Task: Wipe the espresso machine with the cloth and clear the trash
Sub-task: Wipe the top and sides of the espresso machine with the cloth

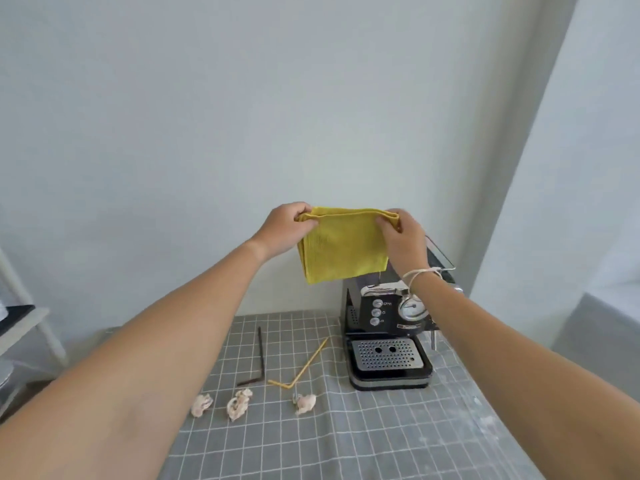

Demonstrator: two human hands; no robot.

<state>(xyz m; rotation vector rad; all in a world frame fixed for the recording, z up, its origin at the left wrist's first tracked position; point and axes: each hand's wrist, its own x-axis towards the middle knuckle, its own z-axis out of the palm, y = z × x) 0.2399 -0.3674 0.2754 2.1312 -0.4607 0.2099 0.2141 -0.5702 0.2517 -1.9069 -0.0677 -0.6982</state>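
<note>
Your left hand (289, 225) and right hand (403, 237) each pinch a top corner of the folded yellow cloth (343, 247), so it hangs flat above the espresso machine (384, 327), probably ready for wiping; the trash lies untouched on the bench (381, 438).

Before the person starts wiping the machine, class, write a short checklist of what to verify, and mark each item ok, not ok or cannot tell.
1. Cloth held by both hands: ok, left hand and right hand pinch its top corners.
2. Cloth folded to a pad: ok, several layers show at its edges.
3. Cloth clear of the machine: ok, it hangs in the air above it.
4. Machine front within sight: ok, dials and drip tray show.
5. Cloth damp or dry: cannot tell.
6. Trash cleared: not ok, two straws and three paper wads lie on the tablecloth.
</note>
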